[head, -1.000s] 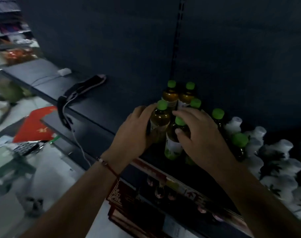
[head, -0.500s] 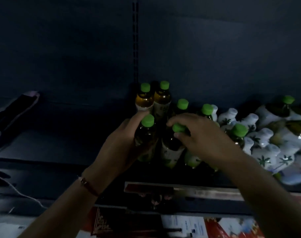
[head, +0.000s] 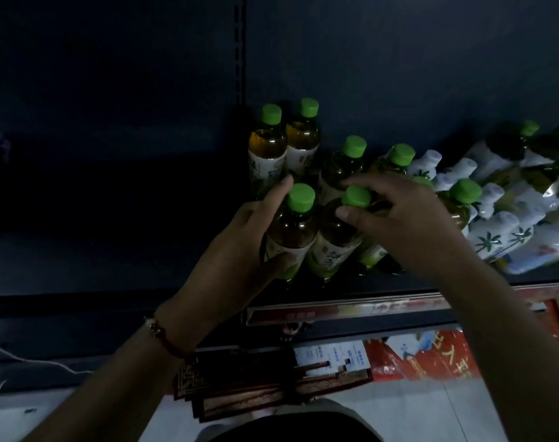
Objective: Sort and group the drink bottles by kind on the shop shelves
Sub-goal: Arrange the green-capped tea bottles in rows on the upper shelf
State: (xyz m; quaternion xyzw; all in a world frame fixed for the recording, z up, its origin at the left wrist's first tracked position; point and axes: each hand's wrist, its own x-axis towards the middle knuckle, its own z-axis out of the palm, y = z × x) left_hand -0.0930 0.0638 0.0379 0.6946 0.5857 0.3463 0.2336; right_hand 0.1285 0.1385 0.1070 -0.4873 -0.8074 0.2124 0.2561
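On a dim shop shelf [head: 351, 287], a person's left hand [head: 240, 247] wraps around a green-capped tea bottle [head: 292, 231] at the front of the row, thumb low on its label and forefinger up beside the cap. The right hand [head: 405, 224] pinches the neck of the neighbouring tea bottle [head: 337, 240] just under its cap. More green-capped bottles [head: 268, 145] stand behind, against the dark back panel. White palm-print bottles [head: 495, 234] lie tumbled at right. A red cord bracelet [head: 163, 334] circles the left wrist.

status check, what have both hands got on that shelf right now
Left hand grips front green-cap tea bottle. Right hand pinches cap of the tea bottle beside it. White bottles crowd the right, some tipped over.
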